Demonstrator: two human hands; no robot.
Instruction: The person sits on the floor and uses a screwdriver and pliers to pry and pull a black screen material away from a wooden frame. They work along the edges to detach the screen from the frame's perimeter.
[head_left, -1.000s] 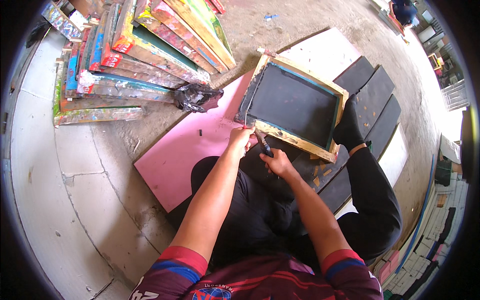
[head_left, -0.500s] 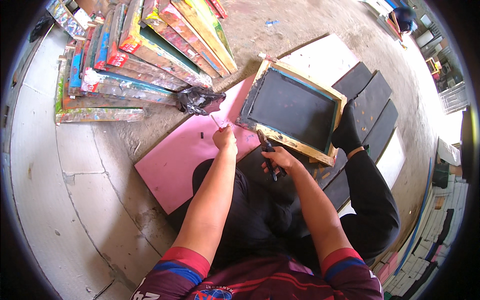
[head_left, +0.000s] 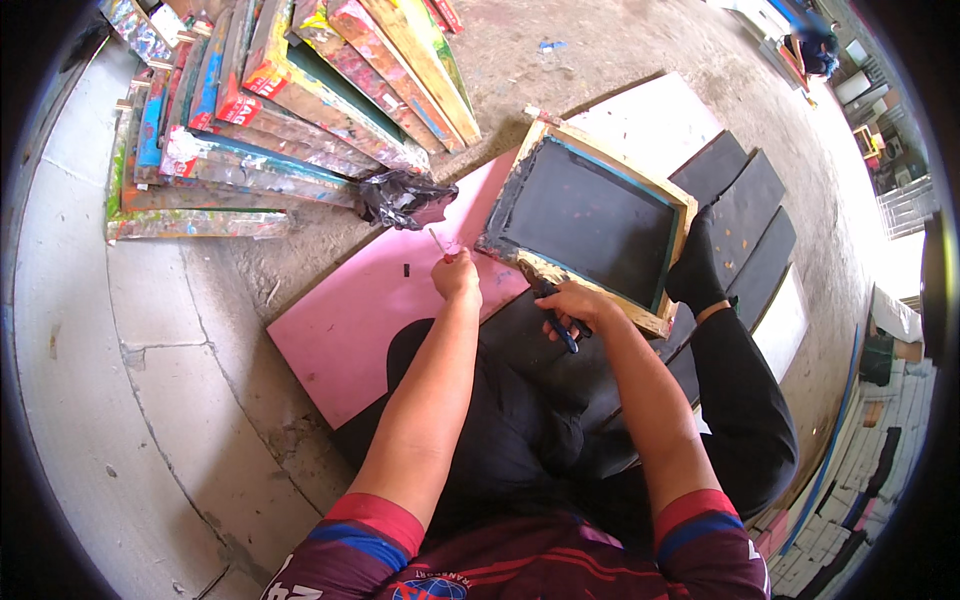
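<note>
My left hand [head_left: 456, 275] is closed around the red handle of a thin-shafted screwdriver [head_left: 436, 240], its shaft pointing up over the pink board [head_left: 345, 325]. In my right hand [head_left: 582, 303] is a pair of dark-handled pliers [head_left: 564, 337]. The pliers' head lies close to the near-left edge of a wooden screen frame [head_left: 612, 160]; whether it grips the frame is hard to tell. Dark mesh [head_left: 590, 225] fills that frame, which lies tilted over the boards. My black-clad foot [head_left: 692, 262] sits against the frame's right side.
Paint-stained frames [head_left: 290, 120] stand stacked at the upper left, with a crumpled black plastic bag [head_left: 400, 200] beside them. Dark panels [head_left: 750, 215] lie right of my foot. A small black piece [head_left: 406, 270] rests on the pink board. Another person [head_left: 815, 50] is far off at upper right.
My right hand has shifted slightly right and up, and the pliers have turned within it, with less of their head showing. My left hand with the screwdriver has barely moved.
</note>
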